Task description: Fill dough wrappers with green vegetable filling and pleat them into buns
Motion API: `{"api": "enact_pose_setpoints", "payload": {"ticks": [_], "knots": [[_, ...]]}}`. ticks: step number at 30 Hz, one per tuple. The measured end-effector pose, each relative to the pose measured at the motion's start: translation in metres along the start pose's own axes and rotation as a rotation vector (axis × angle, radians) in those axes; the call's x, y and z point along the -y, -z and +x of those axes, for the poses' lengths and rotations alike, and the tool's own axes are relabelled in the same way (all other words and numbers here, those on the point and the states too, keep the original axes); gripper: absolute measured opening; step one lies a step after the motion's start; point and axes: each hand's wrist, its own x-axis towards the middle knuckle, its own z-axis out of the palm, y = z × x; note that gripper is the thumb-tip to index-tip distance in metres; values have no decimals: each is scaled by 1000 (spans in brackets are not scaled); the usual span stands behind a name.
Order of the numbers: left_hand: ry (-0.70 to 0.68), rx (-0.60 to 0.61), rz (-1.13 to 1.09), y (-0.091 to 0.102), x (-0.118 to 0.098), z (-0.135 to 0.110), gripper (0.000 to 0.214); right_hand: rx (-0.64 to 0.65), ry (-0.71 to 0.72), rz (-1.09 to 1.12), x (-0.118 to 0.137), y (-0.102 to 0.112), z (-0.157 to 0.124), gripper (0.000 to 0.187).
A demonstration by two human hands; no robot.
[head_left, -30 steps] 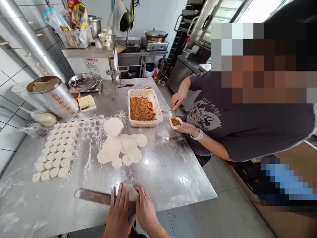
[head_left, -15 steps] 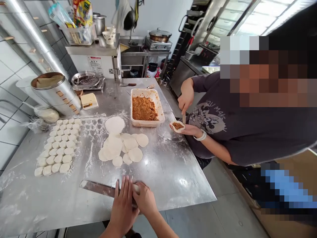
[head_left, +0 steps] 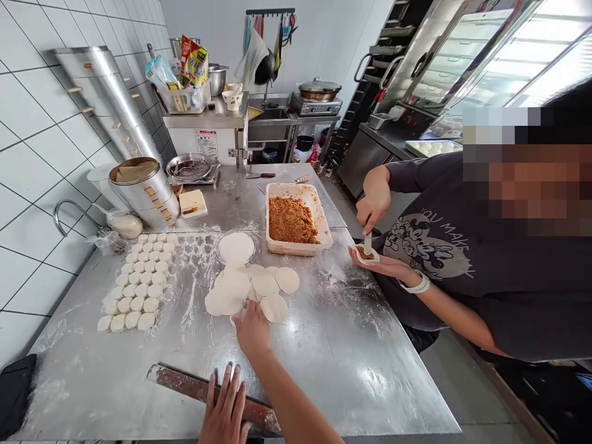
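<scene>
My left hand (head_left: 226,401) lies flat with spread fingers on a long, flat brown wooden bar (head_left: 185,383), dusted with flour, near the table's front edge. My right hand (head_left: 253,333) reaches past it to the pile of round dough wrappers (head_left: 226,293). Its thumb and fingers close on a small dough wrapper (head_left: 234,321) at the pile's near edge, mostly hidden under the hand. Just right of my fingers lies another dough wrapper (head_left: 274,308). A round dish of white flour (head_left: 236,248) stands behind the pile.
Rows of small dough pieces (head_left: 137,288) lie on the left. A tub of brown filling (head_left: 300,248) stands at the back right. Across the right edge, a co-worker's hand (head_left: 383,266) holds a filled wrapper (head_left: 369,258); the other presses with a spatula (head_left: 367,242). Metal steamers (head_left: 139,191) stand back left.
My right hand has left the bar and moved forward to the wrappers. My left hand stays on the bar with its fingers spread wider. The view has shifted left. The co-worker's spatula now touches the filling.
</scene>
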Motion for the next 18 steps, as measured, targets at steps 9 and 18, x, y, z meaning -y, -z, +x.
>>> {"api": "enact_pose_setpoints", "payload": {"ticks": [9, 18], "knots": [[88, -290, 168, -14, 0, -46, 76, 239, 16, -1, -39, 8, -68, 27], [60, 76, -27, 20, 13, 32, 97, 303, 122, 49, -67, 15, -90, 17]]}}
